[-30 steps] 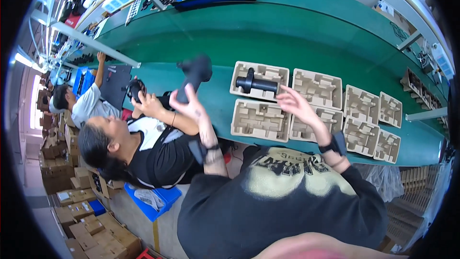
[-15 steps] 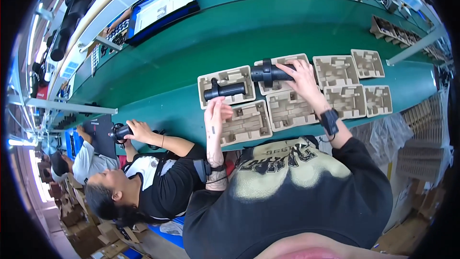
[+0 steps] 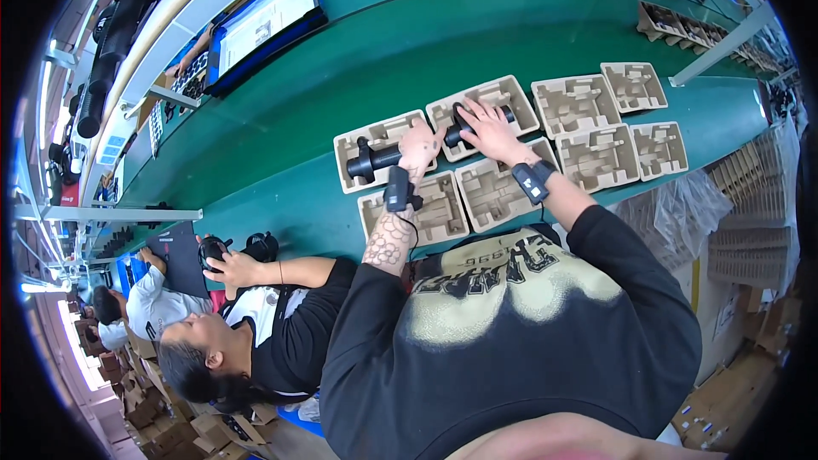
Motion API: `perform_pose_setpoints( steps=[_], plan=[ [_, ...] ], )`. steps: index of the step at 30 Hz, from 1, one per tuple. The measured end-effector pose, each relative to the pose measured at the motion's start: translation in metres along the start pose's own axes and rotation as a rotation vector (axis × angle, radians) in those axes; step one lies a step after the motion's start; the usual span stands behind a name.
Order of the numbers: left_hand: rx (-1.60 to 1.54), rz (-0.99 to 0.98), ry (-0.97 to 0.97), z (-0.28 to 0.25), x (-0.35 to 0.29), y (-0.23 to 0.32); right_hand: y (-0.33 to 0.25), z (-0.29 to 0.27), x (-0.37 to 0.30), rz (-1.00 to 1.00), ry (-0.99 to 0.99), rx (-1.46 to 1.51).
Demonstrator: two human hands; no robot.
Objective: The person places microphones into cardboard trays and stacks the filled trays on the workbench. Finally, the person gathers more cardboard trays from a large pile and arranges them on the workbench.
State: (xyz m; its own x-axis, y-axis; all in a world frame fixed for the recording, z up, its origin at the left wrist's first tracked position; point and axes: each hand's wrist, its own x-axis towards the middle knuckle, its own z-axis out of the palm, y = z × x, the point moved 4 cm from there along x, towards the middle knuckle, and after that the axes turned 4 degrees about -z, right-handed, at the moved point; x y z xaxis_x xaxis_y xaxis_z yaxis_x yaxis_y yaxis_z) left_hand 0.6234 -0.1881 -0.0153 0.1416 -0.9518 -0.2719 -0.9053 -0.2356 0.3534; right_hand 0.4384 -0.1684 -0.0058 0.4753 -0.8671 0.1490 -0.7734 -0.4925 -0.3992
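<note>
Two black tube-shaped devices with raised collars lie in beige molded pulp trays. One device (image 3: 375, 162) is in the far left tray (image 3: 390, 129). The other device (image 3: 452, 135) lies tilted in the adjoining tray (image 3: 513, 90), partly covered by my right hand (image 3: 490, 129), whose fingers spread flat across it. My left hand (image 3: 417, 146) hovers around the gap between these two trays, close to the second device's left end. Its fingers are curled and partly hidden, and I cannot see what they touch.
Several more trays (image 3: 586, 156) stand in two rows on the green bench (image 3: 298, 179). To my left, a co-worker's hand (image 3: 228, 268) holds a black part. A blue-edged box (image 3: 268, 21) sits beyond the bench edge. Stacked trays and plastic wrap (image 3: 682, 196) are at right.
My right hand has lowered the second device into its tray and shifted left. My left hand has moved right and away from me, leaving the first device's near side. The whole view has shifted slightly.
</note>
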Motion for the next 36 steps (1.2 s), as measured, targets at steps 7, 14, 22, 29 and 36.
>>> perform_pose_setpoints(
  steps=[7, 14, 22, 29, 36],
  plan=[
    [-0.097, 0.195, 0.004, -0.02, 0.013, -0.01, 0.023, -0.105, -0.15, 0.265, 0.353, 0.49],
    [-0.054, 0.163, 0.281, -0.108, 0.071, -0.048, 0.136, -0.161, -0.359, 0.897, 1.123, 0.757],
    [-0.335, 0.059, 0.052, -0.067, 0.125, 0.056, 0.253, -0.058, -0.552, 1.396, 1.428, 0.869],
    [-0.086, 0.272, -0.033, 0.015, 0.183, 0.208, 0.307, 0.027, -0.615, 1.639, 1.125, 1.122],
    [-0.042, 0.655, 0.174, 0.092, 0.233, 0.359, 0.325, -0.01, -0.656, 1.725, 0.823, 1.248]
  ],
)
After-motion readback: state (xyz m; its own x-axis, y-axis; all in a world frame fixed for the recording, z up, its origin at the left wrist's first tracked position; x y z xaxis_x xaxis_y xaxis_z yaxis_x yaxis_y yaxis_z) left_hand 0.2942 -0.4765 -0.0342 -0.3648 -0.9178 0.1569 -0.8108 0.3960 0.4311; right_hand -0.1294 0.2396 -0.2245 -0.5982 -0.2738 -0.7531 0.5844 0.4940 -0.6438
